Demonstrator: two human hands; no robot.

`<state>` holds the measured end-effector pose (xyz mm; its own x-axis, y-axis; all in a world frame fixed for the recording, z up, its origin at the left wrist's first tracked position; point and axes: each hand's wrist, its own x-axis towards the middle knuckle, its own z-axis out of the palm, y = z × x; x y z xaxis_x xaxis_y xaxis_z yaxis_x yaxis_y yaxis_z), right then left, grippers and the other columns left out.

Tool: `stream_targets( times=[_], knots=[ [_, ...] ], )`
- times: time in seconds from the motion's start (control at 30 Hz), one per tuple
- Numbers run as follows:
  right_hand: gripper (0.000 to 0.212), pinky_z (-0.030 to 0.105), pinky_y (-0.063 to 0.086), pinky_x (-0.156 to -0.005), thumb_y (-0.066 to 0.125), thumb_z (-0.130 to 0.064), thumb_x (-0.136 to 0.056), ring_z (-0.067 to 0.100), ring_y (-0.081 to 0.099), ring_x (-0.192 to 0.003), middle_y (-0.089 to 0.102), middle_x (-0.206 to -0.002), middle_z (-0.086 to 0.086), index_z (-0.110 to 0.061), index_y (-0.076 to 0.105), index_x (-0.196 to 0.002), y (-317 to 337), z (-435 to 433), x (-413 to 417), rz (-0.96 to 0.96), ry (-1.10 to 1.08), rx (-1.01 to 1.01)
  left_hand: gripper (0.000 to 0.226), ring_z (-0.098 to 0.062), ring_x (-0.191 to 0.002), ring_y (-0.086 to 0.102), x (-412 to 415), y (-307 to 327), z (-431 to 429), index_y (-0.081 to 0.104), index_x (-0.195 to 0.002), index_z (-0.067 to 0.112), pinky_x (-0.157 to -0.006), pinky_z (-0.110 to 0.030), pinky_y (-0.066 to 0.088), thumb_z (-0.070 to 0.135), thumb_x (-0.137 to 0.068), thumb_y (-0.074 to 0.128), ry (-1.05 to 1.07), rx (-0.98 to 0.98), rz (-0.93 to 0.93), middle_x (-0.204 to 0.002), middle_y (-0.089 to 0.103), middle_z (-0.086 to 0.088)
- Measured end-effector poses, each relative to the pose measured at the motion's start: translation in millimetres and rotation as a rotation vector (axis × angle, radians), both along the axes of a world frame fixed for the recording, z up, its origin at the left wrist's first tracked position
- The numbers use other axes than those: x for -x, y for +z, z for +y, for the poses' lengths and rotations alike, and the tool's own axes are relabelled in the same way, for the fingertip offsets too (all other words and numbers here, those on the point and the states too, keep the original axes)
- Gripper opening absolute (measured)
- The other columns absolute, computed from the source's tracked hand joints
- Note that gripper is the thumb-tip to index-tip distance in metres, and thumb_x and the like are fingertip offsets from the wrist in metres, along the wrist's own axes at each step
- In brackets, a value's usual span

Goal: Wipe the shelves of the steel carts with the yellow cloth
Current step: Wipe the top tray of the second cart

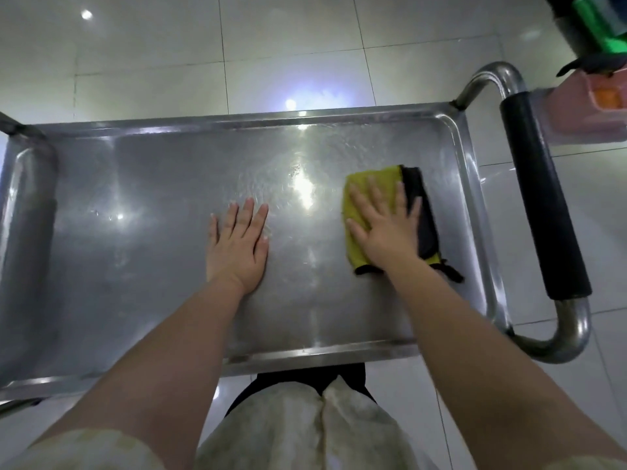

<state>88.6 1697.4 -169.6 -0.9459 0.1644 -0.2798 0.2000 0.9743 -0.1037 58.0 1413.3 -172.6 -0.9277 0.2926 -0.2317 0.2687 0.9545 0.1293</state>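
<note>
The steel cart's top shelf (135, 266) fills the middle of the head view, shiny and streaked with wet marks. A folded yellow cloth (369, 181) with a dark grey side lies on the shelf's right part. My right hand (386, 228) presses flat on the cloth with fingers spread. My left hand (237, 242) rests flat on the bare steel at the shelf's middle, fingers straight, holding nothing.
The cart's handle (543, 198), a steel tube with a black foam grip, sticks out on the right. A pink container (590, 113) and green items (607, 28) stand on the tiled floor at the upper right. White glossy tiles surround the cart.
</note>
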Motion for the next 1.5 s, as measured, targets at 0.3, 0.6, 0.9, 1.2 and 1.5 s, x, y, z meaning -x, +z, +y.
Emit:
stream_targets(
  times=[0.3,0.6,0.9,1.2,1.5],
  knots=[
    [0.060,0.071,-0.003,-0.109,0.014,-0.059,-0.093,0.043,-0.015,-0.145,-0.009,-0.162,-0.013,-0.050,-0.002,-0.150,3.7,88.4,17.5,-0.018,-0.485,-0.068,0.061,-0.017,-0.149,-0.004,0.1,3.1,2.9,0.007,-0.154,0.034,-0.118,-0.044,-0.012,0.046,-0.093,0.007,0.001,-0.006,0.010,-0.161,0.000,0.010],
    [0.057,0.069,-0.015,-0.107,0.014,-0.051,-0.099,0.046,-0.020,-0.143,-0.018,-0.161,-0.012,-0.044,-0.008,-0.151,1.3,-121.5,81.0,0.014,0.066,0.053,0.057,-0.016,-0.149,-0.002,1.3,-1.1,3.0,-0.001,-0.151,0.034,-0.119,-0.046,-0.008,0.046,-0.096,0.008,0.013,0.001,0.010,-0.158,-0.004,0.012],
    [0.053,0.062,-0.010,-0.114,0.018,-0.056,-0.099,0.032,-0.008,-0.149,-0.002,-0.162,-0.017,-0.052,0.004,-0.149,-1.2,-23.5,115.1,0.046,0.087,0.093,0.059,-0.016,-0.149,-0.004,0.2,0.0,2.9,0.004,-0.154,0.032,-0.119,-0.043,-0.010,0.046,-0.097,0.008,0.002,0.023,0.019,-0.161,-0.001,0.009],
    [0.055,0.068,-0.006,-0.110,0.016,-0.050,-0.097,0.042,-0.010,-0.146,-0.002,-0.163,-0.011,-0.044,0.008,-0.151,0.2,106.6,114.6,0.019,-0.459,-0.053,0.060,-0.019,-0.149,0.001,1.0,3.2,7.2,0.006,-0.153,0.031,-0.119,-0.049,-0.003,0.044,-0.096,0.012,0.009,-0.004,0.011,-0.161,0.002,0.009],
    [0.056,0.066,-0.008,-0.111,0.014,-0.046,-0.101,0.041,-0.011,-0.146,-0.012,-0.162,-0.009,-0.040,-0.003,-0.153,-1.8,-95.2,156.9,0.067,0.100,0.053,0.059,-0.018,-0.149,0.002,1.4,-0.1,5.9,0.008,-0.155,0.031,-0.119,-0.050,-0.001,0.044,-0.098,0.016,0.004,-0.016,0.020,-0.161,0.005,0.009]
  ],
)
